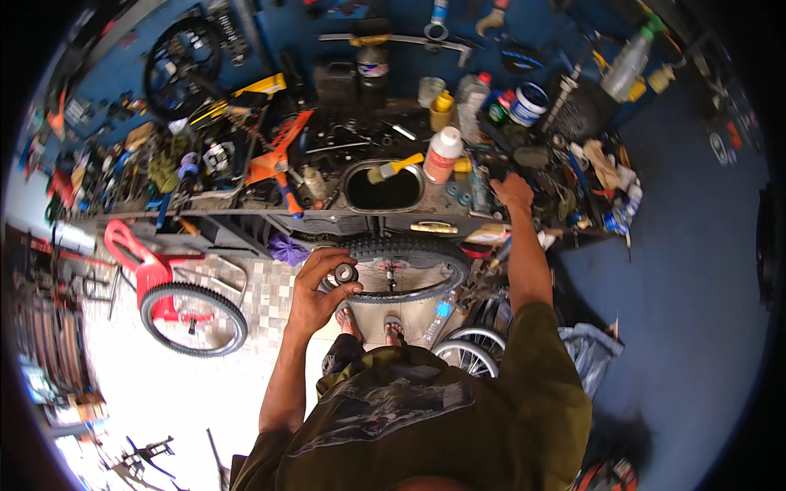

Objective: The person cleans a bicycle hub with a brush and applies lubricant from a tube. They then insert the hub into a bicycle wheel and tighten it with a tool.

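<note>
My left hand point(318, 288) is raised above the bicycle wheel point(413, 247). Its thumb and fingers pinch a small dark ring-shaped metal part point(345, 273), which looks like a bearing. Across the bench, my right hand point(514, 193) reaches in among small items at the right with bent, closed fingers; whatever they grip is too small to make out. Just left of it stand small bluish containers point(465, 199) and a white and pink bottle point(443, 154). A yellow-handled paintbrush point(396, 168) lies across the rim of an oval basin point(350, 193) holding dark liquid.
Tools and parts crowd the workbench point(270, 211), among them an orange tool point(278, 155). A red frame point(143, 266) with a wheel point(193, 319) stands on the floor at left. Smaller wheels point(471, 352) and a grey plastic bag point(588, 356) sit at right.
</note>
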A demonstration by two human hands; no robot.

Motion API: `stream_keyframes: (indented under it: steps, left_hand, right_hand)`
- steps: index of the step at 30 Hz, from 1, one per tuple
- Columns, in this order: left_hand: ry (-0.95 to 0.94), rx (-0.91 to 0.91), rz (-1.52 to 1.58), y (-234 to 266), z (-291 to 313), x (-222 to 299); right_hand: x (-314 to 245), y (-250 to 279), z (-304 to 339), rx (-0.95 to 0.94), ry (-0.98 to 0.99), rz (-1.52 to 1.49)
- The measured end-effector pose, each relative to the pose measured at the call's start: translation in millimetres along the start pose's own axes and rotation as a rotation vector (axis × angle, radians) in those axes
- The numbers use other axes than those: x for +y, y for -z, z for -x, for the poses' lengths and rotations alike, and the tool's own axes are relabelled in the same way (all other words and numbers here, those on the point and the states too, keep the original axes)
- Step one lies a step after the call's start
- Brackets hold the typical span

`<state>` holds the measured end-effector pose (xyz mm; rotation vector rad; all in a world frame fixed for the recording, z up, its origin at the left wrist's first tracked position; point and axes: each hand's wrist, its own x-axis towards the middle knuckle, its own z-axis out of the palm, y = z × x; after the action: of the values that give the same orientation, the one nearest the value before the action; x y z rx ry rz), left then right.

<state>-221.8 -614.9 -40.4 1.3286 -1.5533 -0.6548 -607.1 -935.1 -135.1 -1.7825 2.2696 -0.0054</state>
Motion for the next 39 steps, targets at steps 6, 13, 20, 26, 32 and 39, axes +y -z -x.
stream_keyframes:
  steps: [6,13,20,26,32,39]
  left_hand:
    - [0.107,0.193,-0.002,34.0,58.1,-12.7]
    - [0.351,0.412,-0.208,99.5,131.0,-22.4]
    - [0.374,0.793,-0.269,180.0,248.8,-66.0]
    - [0.577,1.073,-0.259,232.4,391.0,-132.9]
    - [0.815,1.291,-0.256,252.1,545.3,-235.5]
    - [1.081,1.467,-0.371,226.1,686.6,-445.3]
  right_hand:
    - [6.0,17.8,22.6,0.264,0.141,-0.460]
    - [-87.2,51.5,153.7,0.353,0.657,-1.326]
    - [-282.3,-7.3,338.6,-0.301,1.011,-1.420]
    - [-431.6,-120.9,532.3,-0.875,1.195,-1.010]
    - [-509.8,-295.7,654.3,-1.382,1.109,-0.869]
    - [-548.9,-534.9,726.8,-1.616,1.014,-0.617]
